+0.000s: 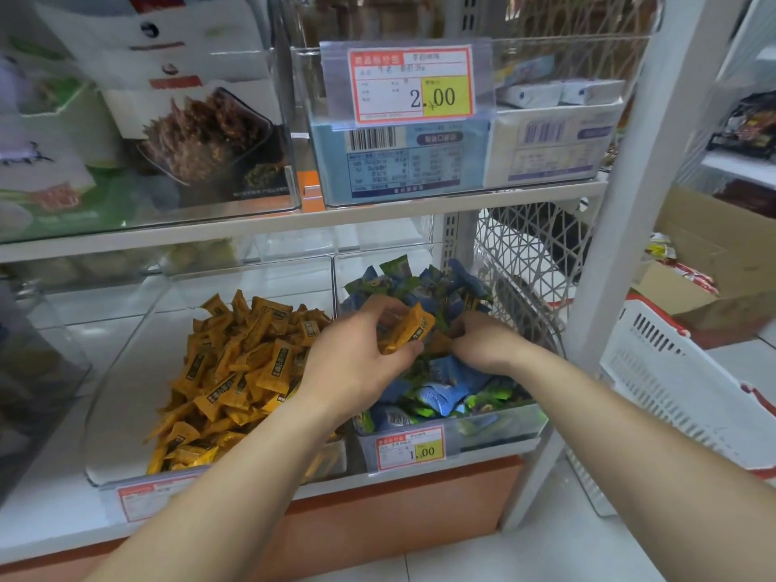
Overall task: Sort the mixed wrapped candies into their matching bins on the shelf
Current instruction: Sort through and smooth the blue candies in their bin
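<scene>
Orange candy [405, 329] is up off the pile, pinched between the left hand's [361, 354] thumb and curled fingers, right above the blue and green candies [441, 392] in the right bin [495, 426]. Right hand [483, 342] sits just beside it, knuckles up, fingers curled down into those wrappers; whether they grip anything is hidden. Left bin [134, 392] alongside holds the heap of orange candies [235, 371].

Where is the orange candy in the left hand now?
The orange candy is mid-frame in the head view, pinched by the left hand above the blue-and-green candy bin, just right of the yellow-orange bin.
</scene>
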Available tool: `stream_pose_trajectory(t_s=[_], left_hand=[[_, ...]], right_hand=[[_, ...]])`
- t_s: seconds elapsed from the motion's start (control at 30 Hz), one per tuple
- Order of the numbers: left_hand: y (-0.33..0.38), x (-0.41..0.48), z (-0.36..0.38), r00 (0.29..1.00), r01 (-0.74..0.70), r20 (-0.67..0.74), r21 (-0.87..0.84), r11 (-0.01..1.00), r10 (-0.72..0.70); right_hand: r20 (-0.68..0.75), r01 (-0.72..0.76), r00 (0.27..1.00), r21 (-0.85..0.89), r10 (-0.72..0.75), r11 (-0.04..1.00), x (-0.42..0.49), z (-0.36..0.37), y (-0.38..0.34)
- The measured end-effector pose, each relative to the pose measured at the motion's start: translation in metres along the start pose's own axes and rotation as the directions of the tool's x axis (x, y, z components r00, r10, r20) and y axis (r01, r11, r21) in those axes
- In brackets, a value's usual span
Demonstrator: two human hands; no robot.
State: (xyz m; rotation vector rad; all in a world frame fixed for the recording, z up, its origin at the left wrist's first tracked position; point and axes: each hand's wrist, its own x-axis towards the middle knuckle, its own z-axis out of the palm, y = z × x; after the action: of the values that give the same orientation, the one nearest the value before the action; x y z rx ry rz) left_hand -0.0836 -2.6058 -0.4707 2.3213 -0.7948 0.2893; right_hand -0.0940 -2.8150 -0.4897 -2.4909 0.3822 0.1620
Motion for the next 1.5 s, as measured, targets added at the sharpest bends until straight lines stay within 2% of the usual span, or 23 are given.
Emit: stream_pose_trajectory(t_s=[0.2, 0.33, 0.43, 0.57, 0.77, 0.83, 0.9, 0.97, 1.03, 1.1, 1.23, 1.3, 1.33, 1.37, 1.5], left_hand=[[0.002, 0.0, 0.002, 0.999, 0.029, -0.034, 0.019, 0.999, -0.028], [0.004, -0.001, 0.0, 0.999, 0.029, -0.028, 0.038, 0.999, -0.028], [0.005, -0.002, 0.0, 0.999, 0.028, -0.021, 0.031, 0.999, -0.028], [0.011, -0.005, -0.001, 0.999, 0.036, -0.022, 0.023, 0.999, -0.035], [0.025, -0.01, -0.006, 0.996, 0.092, -0.012, -0.073, 0.993, -0.093], [0.03, -0.01, -0.01, 0.991, 0.135, 0.007, -0.15, 0.979, -0.135], [0.035, -0.01, -0.016, 0.976, 0.217, 0.046, -0.261, 0.941, -0.213], [0.041, -0.008, -0.022, 0.947, 0.319, 0.103, -0.402, 0.858, -0.304], [0.048, -0.008, -0.027, 0.894, 0.437, 0.194, -0.571, 0.695, -0.403], [0.055, -0.01, -0.03, 0.843, 0.507, 0.272, -0.691, 0.516, -0.463], [0.064, -0.017, -0.026, 0.835, 0.484, 0.302, -0.8, 0.353, -0.46], [0.068, -0.02, -0.024, 0.838, 0.459, 0.322, -0.853, 0.249, -0.441], [0.068, -0.021, -0.024, 0.843, 0.439, 0.318, -0.872, 0.215, -0.433], [0.069, -0.021, -0.024, 0.848, 0.425, 0.306, -0.881, 0.21, -0.433], [0.067, -0.019, -0.022, 0.817, 0.428, 0.255, -0.869, 0.248, -0.517]], right_hand=[[0.043, -0.024, 0.999, 0.162, 0.017, 0.987, -0.002, -0.004, 0.001], [0.067, -0.047, 0.997, 0.093, 0.041, 0.995, -0.001, -0.003, -0.004], [-0.002, -0.02, 1.0, 0.056, 0.021, 0.998, -0.003, 0.001, -0.001], [-0.074, 0.013, 0.997, 0.09, -0.007, 0.996, -0.008, -0.001, 0.003], [-0.218, 0.063, 0.974, 0.021, -0.057, 0.998, -0.021, -0.005, -0.001], [-0.322, 0.099, 0.944, 0.083, -0.067, 0.992, -0.027, -0.013, 0.0], [-0.424, 0.114, 0.905, 0.25, 0.003, 0.962, -0.035, -0.024, -0.002], [-0.469, 0.137, 0.879, 0.415, 0.083, 0.9, -0.044, -0.033, -0.008], [-0.479, 0.191, 0.87, 0.538, 0.112, 0.821, -0.056, -0.038, -0.019], [-0.439, 0.249, 0.888, 0.705, 0.133, 0.664, -0.068, -0.038, -0.027], [-0.231, 0.189, 0.965, 0.942, 0.128, 0.276, -0.092, -0.022, -0.042], [-0.184, 0.162, 0.978, 0.969, 0.102, 0.187, -0.1, -0.013, -0.051], [-0.192, 0.171, 0.978, 0.964, 0.087, 0.206, -0.102, -0.009, -0.054], [-0.217, 0.189, 0.973, 0.944, 0.076, 0.269, -0.104, -0.005, -0.058], [-0.387, 0.293, 0.922, 0.697, -0.002, 0.655, -0.107, 0.011, -0.069]])
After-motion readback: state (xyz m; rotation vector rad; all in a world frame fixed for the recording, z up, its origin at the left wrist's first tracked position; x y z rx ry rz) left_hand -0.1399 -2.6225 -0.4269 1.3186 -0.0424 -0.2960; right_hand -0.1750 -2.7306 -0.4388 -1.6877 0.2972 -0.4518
